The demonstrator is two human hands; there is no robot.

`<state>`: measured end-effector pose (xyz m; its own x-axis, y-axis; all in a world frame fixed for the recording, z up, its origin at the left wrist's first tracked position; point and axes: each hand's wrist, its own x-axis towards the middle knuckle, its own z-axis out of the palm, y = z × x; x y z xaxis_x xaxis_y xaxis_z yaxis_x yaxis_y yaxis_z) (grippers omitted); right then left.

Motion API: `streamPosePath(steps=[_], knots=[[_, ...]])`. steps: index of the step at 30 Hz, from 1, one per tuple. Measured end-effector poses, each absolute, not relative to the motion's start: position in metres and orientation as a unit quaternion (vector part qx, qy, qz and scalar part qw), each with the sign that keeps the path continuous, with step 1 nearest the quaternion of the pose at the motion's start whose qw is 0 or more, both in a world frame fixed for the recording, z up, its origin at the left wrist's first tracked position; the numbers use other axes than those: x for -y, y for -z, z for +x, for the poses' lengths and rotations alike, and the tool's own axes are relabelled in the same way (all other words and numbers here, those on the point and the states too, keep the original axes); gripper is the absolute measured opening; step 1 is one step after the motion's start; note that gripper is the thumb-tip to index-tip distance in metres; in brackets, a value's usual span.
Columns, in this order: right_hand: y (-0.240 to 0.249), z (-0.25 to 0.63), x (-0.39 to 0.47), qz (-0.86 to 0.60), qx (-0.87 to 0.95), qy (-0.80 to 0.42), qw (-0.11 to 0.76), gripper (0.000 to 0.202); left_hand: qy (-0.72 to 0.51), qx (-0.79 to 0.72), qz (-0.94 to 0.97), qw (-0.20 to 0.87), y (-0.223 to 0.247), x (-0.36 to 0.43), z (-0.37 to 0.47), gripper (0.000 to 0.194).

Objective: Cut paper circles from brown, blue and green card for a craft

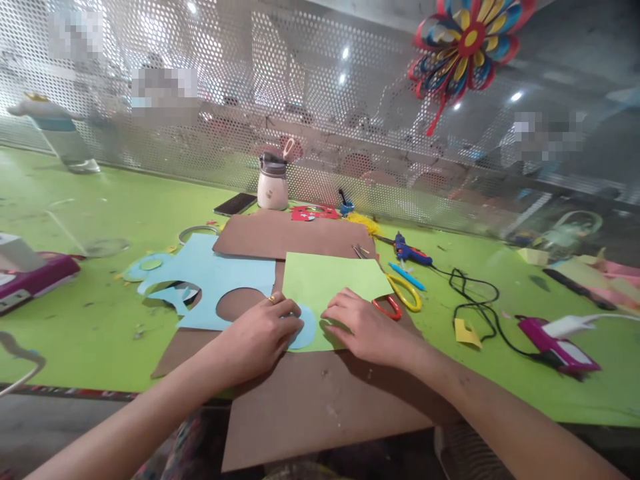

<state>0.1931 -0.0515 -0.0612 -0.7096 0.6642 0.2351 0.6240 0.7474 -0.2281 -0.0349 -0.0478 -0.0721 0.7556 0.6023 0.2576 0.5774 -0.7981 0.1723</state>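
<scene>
A light-green paper sheet (330, 273) lies on brown cardboard (320, 400) in front of me. On its lower left part rests a light-blue paper circle (306, 331). My left hand (273, 327) holds this circle down against the sheet, fingers bent and close together, covering its left side. My right hand (357, 323) lies on the right part of the green sheet, its fingers slightly apart and nothing held in them. Left of my left hand is a light-blue sheet (235, 270) with a round hole and ragged cut edges.
Scissors with a yellow handle (407, 293), a blue pen (407, 275) and a blue glue gun (413, 252) lie at right. A black cable runs to a purple power strip (560, 343). Behind stand a white bottle (273, 187), a phone (235, 204) and a perforated screen (320, 133).
</scene>
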Motion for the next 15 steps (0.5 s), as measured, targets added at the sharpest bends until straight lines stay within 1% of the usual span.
streamPosePath(steps=[8, 15], knots=[[0.058, 0.19, 0.057, -0.329, 0.932, -0.069, 0.14, 0.011, -0.174, -0.303, 0.937, 0.021, 0.075, 0.047, -0.035, 0.025], [0.054, 0.178, 0.06, -0.327, 0.934, -0.067, 0.125, 0.013, -0.16, -0.322, 0.932, 0.039, 0.075, 0.047, -0.035, 0.026]])
